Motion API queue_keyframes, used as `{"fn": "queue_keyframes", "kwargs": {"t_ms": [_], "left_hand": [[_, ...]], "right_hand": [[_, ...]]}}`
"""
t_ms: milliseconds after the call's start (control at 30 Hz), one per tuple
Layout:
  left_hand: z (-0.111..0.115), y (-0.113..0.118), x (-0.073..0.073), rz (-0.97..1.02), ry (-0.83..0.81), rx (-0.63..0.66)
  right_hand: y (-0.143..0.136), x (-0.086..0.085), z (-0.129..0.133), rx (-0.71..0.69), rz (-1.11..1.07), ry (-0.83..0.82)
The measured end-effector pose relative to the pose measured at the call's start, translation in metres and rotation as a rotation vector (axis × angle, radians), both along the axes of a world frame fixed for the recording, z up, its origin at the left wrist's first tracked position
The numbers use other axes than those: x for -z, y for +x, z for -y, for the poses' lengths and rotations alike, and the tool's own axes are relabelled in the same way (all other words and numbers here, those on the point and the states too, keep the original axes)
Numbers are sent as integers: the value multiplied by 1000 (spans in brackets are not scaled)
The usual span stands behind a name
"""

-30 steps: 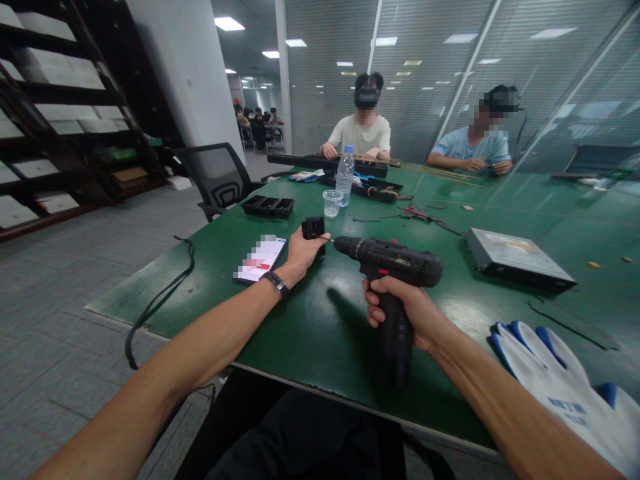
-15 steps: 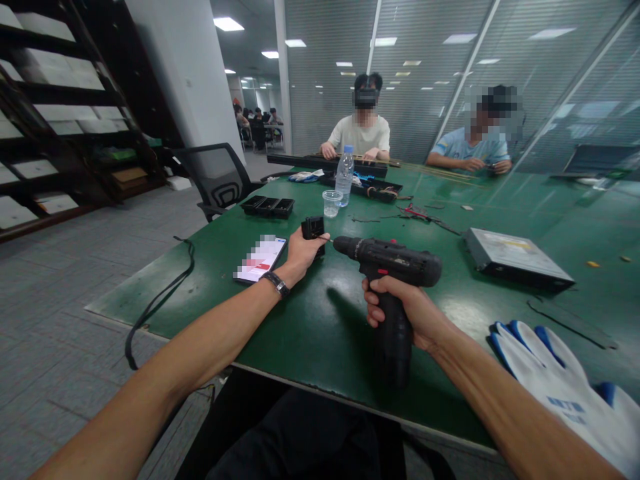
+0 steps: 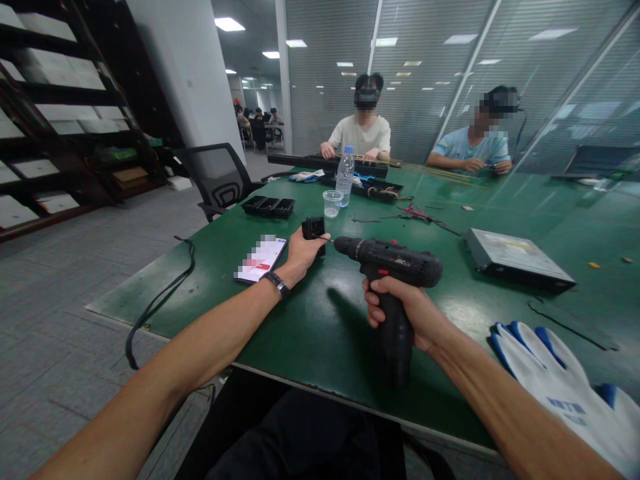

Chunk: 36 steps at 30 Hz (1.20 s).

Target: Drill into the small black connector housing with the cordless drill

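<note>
In my right hand [image 3: 395, 303] is a black cordless drill [image 3: 395, 261], gripped by its handle with the chuck pointing left. My left hand [image 3: 303, 255] is closed around a small black boxy part [image 3: 313, 228] that stands above the green table [image 3: 300, 333]. The drill's tip reaches close to my left thumb and this part; whether it touches the part I cannot tell. Left of that hand lies a phone [image 3: 263, 261] with a lit screen. A white work glove with blue edges [image 3: 560, 380] lies beside my right forearm.
Beyond my hands are a clear plastic cup [image 3: 332, 204], a water bottle [image 3: 345, 177] and a black compartment tray [image 3: 269, 207]. A metal-cased drive [image 3: 519, 259] sits at the right. Two people work across the table, and a black strap [image 3: 160, 300] hangs over the left edge.
</note>
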State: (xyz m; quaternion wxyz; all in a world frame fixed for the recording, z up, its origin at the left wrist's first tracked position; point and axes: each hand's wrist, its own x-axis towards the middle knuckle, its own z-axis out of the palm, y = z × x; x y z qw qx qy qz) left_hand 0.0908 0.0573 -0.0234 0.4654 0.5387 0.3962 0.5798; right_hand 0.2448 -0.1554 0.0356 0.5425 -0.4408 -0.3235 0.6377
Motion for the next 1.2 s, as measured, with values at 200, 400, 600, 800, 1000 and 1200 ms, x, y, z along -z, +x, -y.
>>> {"fn": "queue_keyframes", "kwargs": {"t_ms": [200,400,600,800,1000,1200], "left_hand": [[0,0,0,7,4,4],[2,0,-1,24,-9,3],[0,1,1,27,-4,11],[0,0,0,20,4,2],[0,0,0,27,-11,4],[-2,0,3,6,22,4]], "right_hand": [[1,3,0,-3,-5,3],[1,1,0,-5,3,7],[2,4,-1,-13,3,17],[2,4,0,-14,-6,19],[1,4,-1,-12,-4,16],[1,3,0,-11,1,15]]}}
